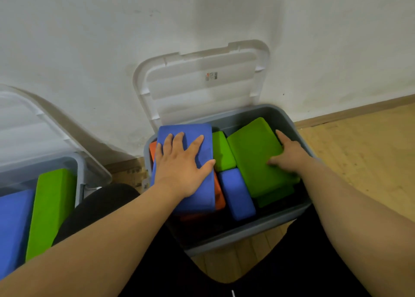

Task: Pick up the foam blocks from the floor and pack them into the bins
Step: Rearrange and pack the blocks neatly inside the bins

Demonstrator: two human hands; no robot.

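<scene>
in the grey bin [298, 216] by the wall, left hand [182, 166] lies flat, fingers spread, on the blue block [202, 193]; right hand [289, 155] cups the green block [253, 157] at the bin's right edge. foam likely light, compressible; grip across short sides.

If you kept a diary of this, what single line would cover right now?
stage: packing | left hand: flat on blue block | right hand: on green block | bin: nearly full, lid open

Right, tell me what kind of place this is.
Probably an indoor room, perhaps a home or studio corner: bare white plaster wall, light wooden plank floor with skirting, and grey plastic storage bins with white lids against the wall.
</scene>
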